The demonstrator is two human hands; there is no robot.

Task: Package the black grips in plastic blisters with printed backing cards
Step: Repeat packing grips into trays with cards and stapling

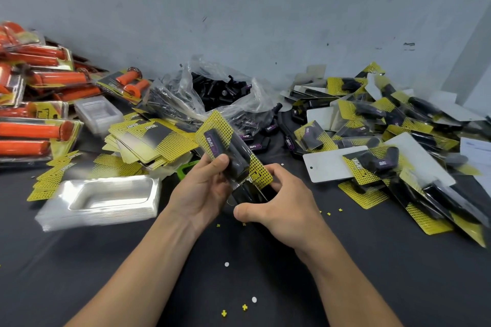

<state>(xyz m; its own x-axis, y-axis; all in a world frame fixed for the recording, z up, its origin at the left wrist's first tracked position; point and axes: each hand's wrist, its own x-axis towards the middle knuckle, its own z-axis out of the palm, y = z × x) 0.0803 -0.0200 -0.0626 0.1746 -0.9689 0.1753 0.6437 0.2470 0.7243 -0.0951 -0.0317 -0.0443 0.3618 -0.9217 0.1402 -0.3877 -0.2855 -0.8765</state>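
Observation:
Both hands hold one pack (230, 151) above the dark table: a clear plastic blister with black grips inside, on a yellow-and-black printed backing card, tilted up to the left. My left hand (204, 188) grips its left side, thumb on the front over the grip. My right hand (276, 204) grips its lower end, fingers curled around the bottom edge. Loose black grips fill a clear plastic bag (218, 90) behind. A stack of empty blisters (106, 200) lies at the left, with loose backing cards (148, 141) beyond it.
A heap of finished black-grip packs (393, 141) covers the right side. Orange-grip packs (34, 103) pile up at the far left. A second blister stack (98, 113) sits near them. Small yellow and white paper bits (244, 306) dot the dark table (239, 273). A grey wall stands behind.

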